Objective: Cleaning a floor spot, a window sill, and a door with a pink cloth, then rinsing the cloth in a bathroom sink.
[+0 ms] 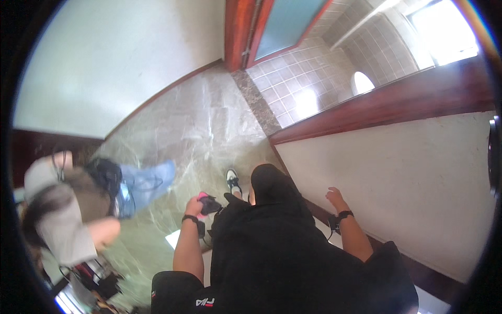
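My left hand (193,206) grips a soft-looking black and pink item (209,205), too blurred to name more exactly. It hangs low beside my black clothing, above the marbled floor. My right hand (336,197) is held out near the white wall, with nothing in it and its fingers loosely bent and apart. Each wrist bears a black strap with a small dark device; the left device (201,229) hangs below the forearm. One of my feet, in a black and white sneaker (232,178), shows on the floor ahead.
On the left stands another person (94,192) in blue jeans, blurred. A red-brown wooden door frame (237,35) with a frosted-glass door (290,27) leads to a tiled room (292,84). A low white wall (376,165) with red-brown trim runs along my right. Dark blurred objects (100,274) lie lower left.
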Demonstrator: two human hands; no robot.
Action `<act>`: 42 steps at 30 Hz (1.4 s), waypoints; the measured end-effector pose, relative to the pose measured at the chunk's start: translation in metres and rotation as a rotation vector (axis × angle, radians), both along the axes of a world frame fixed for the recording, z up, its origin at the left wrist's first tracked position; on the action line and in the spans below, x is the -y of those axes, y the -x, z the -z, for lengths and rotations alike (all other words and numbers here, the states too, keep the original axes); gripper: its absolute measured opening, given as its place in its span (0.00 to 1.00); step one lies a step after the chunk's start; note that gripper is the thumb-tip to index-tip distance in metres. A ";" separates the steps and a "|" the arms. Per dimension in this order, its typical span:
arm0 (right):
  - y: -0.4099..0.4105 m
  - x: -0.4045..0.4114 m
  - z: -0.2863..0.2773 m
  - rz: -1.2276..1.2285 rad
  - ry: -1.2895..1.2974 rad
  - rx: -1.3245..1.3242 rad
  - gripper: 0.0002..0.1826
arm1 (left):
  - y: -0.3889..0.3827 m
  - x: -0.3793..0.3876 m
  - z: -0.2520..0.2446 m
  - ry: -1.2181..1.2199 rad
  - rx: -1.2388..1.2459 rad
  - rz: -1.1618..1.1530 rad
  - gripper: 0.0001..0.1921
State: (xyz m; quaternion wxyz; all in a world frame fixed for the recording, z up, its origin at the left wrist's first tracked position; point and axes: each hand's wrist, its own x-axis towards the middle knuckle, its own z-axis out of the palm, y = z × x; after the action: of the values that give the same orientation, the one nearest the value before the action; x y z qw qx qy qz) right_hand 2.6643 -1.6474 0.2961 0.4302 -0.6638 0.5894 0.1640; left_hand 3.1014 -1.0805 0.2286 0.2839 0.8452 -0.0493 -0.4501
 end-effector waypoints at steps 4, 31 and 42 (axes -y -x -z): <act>0.077 0.004 0.058 -1.001 0.441 0.098 0.13 | -0.120 0.164 -0.055 0.086 0.381 0.164 0.18; -0.301 -0.037 0.071 1.123 -0.213 0.160 0.19 | -0.339 0.926 -0.154 0.871 -0.156 0.626 0.16; -0.487 0.058 -0.021 1.952 -0.159 0.282 0.23 | -0.134 1.084 -0.244 0.614 -0.883 2.035 0.24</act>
State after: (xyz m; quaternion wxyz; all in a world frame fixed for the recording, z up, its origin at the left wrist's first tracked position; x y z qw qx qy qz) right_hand 3.1517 -1.7055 0.3172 0.4861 0.1306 0.8088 -0.3040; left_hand 3.2356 -2.1646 0.4730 -0.0244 0.0778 -0.7126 -0.6968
